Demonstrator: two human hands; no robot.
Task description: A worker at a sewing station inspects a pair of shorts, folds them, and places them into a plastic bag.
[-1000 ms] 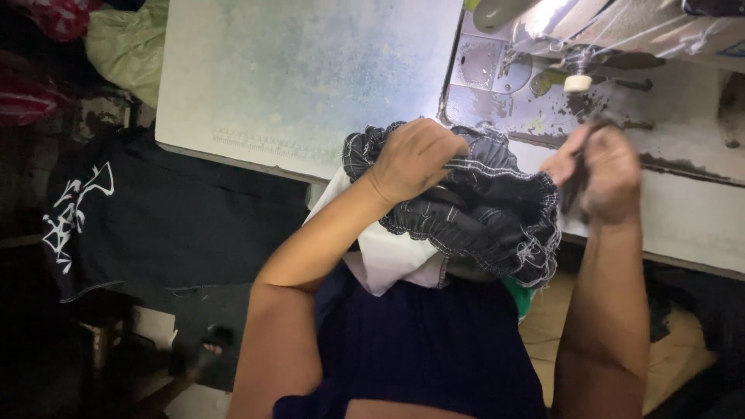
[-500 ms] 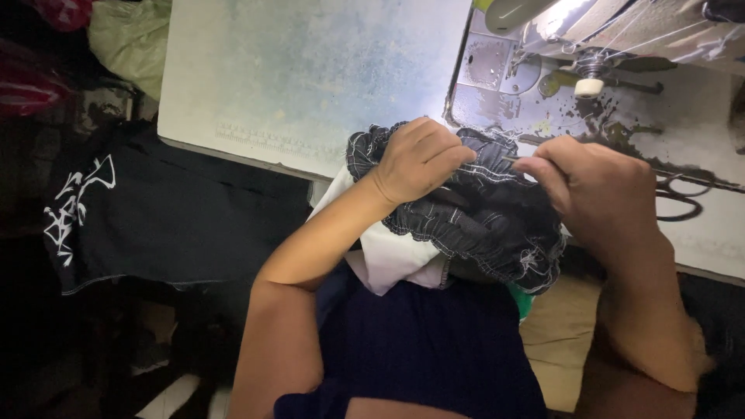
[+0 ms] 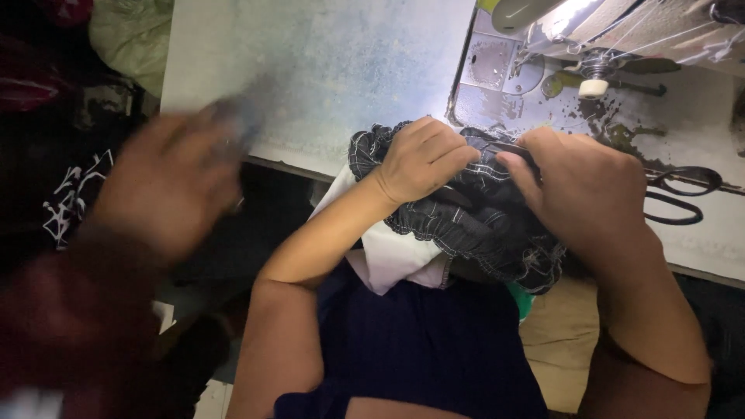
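Nearest the camera, a dark blue lap (image 3: 434, 349) fills the bottom, with a piece of white cloth (image 3: 392, 252) lying on it. Above that, both hands clutch a bunched dark checked garment (image 3: 466, 221) at the table (image 3: 310, 77) edge: the left hand (image 3: 419, 159) has its fingers curled down into the folds, and the right hand (image 3: 578, 190) pinches the gathered edge just beside it. To the left, another person's blurred hand (image 3: 167, 182) reaches in. Farther off, black scissors (image 3: 683, 194) lie on the sewing machine (image 3: 613, 46) bed.
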